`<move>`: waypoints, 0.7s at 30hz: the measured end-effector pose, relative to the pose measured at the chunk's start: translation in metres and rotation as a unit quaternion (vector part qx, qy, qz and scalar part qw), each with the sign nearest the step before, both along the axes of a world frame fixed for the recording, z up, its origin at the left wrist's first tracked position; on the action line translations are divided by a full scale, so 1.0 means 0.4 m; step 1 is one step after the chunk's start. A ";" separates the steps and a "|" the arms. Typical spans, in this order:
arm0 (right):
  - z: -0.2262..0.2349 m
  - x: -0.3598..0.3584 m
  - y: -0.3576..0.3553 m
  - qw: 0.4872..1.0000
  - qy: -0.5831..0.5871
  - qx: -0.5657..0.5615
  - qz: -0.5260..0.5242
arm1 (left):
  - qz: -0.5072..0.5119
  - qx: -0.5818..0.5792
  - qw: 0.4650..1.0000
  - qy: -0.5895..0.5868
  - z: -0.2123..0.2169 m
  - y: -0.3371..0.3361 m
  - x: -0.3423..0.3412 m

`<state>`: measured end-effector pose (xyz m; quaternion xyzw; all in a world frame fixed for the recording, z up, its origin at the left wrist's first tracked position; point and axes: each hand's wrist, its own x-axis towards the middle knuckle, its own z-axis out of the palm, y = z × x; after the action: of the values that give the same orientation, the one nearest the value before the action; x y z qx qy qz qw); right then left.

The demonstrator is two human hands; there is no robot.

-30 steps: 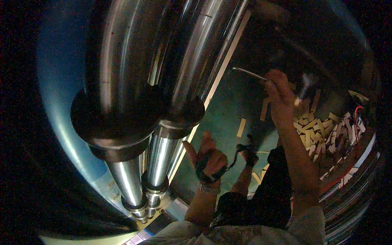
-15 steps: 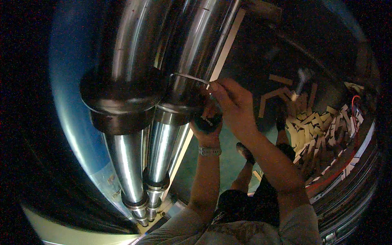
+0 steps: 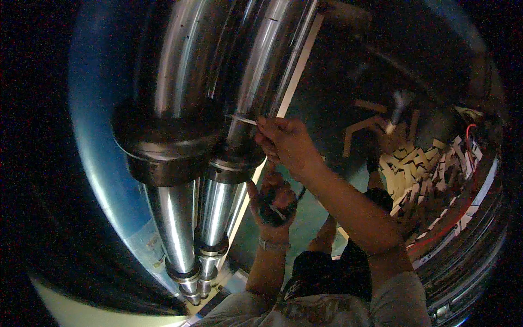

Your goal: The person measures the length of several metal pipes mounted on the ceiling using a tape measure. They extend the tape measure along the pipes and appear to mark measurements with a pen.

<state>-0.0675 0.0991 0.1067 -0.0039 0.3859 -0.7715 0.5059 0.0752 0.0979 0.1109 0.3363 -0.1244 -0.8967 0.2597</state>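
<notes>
Right hand (image 3: pixel 291 144) positioning a thin metal rod (image 3: pixel 243 119) at the right-hand steel shaft (image 3: pixel 260 65).
The rod is pinched between thumb and fingers and lies across the shaft, above the dark collar (image 3: pixel 233 168); contact cannot be determined. The left hand (image 3: pixel 274 206), below, has its fingers curled at a dark item (image 3: pixel 271 216) of unclear form. A wristband (image 3: pixel 274 246) encircles the left wrist. Pale strips (image 3: pixel 411 171) lie heaped at right.

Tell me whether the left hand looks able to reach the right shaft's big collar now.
Probably yes: the left hand is close beside the big collar and nothing visible blocks the way, though the dark item it holds may hinder grasping.
</notes>
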 end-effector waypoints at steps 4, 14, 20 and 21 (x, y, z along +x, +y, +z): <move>-0.006 -0.020 0.019 0.995 0.016 -0.014 0.100 | -0.142 -0.134 0.978 -0.072 0.110 0.016 -0.046; -0.013 -0.100 0.030 0.940 0.296 -0.083 0.147 | 0.009 -0.253 0.947 -0.196 0.142 -0.073 -0.189; 0.025 -0.151 0.056 0.886 0.393 -0.011 0.247 | 0.008 -0.265 0.952 -0.151 0.111 -0.082 -0.196; 0.025 -0.156 0.069 0.850 0.472 0.028 0.233 | 0.019 -0.276 0.946 -0.167 0.105 -0.077 -0.198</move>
<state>-0.1301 0.1269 0.1169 -0.4431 0.5869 -0.5251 0.4282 -0.0040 0.0670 0.1528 0.3989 -0.4019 -0.7532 0.3346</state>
